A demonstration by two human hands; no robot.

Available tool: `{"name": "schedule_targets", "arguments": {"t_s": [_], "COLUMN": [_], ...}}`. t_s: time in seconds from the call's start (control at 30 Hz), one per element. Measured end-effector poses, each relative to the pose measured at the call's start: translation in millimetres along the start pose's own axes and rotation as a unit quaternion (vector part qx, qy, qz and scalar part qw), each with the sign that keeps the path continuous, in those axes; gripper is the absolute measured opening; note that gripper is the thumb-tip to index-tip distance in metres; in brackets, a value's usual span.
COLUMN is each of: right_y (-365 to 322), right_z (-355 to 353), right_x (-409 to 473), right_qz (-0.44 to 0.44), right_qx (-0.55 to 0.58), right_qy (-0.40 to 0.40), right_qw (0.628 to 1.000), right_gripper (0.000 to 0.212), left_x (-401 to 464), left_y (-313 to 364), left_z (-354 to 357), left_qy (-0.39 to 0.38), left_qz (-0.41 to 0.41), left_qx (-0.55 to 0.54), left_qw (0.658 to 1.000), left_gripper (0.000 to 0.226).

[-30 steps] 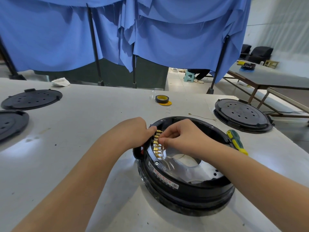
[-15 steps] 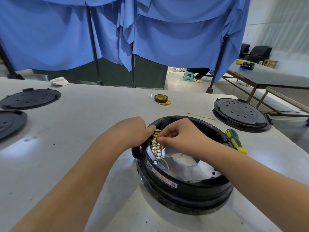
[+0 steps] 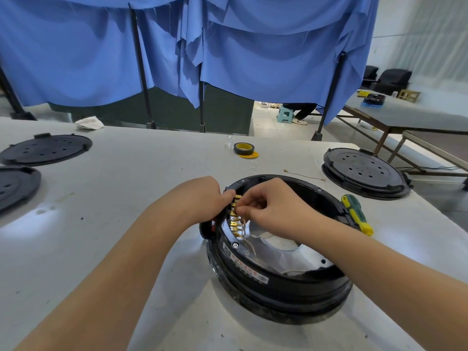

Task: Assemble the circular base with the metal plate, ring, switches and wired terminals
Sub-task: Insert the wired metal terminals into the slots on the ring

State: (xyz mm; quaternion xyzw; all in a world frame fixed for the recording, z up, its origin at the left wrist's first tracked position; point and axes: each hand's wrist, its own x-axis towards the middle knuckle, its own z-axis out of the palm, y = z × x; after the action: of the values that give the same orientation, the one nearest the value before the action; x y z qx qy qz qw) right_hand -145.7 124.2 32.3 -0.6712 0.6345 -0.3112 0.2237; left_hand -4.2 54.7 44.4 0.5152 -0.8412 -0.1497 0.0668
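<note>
— Where is the base sitting?

— On the counter, right in front of the person, with the plate shining inside it. The terminals are running in a brass row along the inner left wall, long axis going from near to far.

— And the hands?

— The left hand is gripping the base's left rim from outside, fingers curling over the edge just beside the row. The right hand is reaching across the opening — thumb and forefinger are pinching something small at the row's far end; I am guessing a wire end, though it is too small to tell.

— So which way is the push going?

— Leftward, I judge, from the right hand toward the wall, with the left hand bracing against it. The right one is nearer the tabs.
</note>
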Motion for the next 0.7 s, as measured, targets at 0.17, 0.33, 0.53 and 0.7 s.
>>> {"name": "schedule_targets", "arguments": {"t_s": [0.17,0.33,0.53,0.7], "right_y": [1,2,10,33], "right_z": [0,-5,-32,-58], "right_x": [-3,-5,-2,-5], "right_qz": [-0.006,-0.021,-0.003,0.027], "right_qx": [-0.015,-0.019,0.053,-0.06], "right_qy": [0.012,0.042,0.127,0.209], "right_qw": [1.0,0.999,0.99,0.976], "right_gripper": [0.008,0.007,0.013,0.019], "left_x": [3,7,9,9], "left_y": [-2,-5,0,5], "left_z": [2,7,19,26], "left_qy": [0.002,0.045,0.106,0.085], "left_qz": [-0.001,-0.019,0.032,0.08], "left_qx": [-0.004,0.031,-0.083,-0.166], "left_qw": [1.0,0.998,0.99,0.979], "left_gripper": [0.058,0.052,0.04,0.037]}}
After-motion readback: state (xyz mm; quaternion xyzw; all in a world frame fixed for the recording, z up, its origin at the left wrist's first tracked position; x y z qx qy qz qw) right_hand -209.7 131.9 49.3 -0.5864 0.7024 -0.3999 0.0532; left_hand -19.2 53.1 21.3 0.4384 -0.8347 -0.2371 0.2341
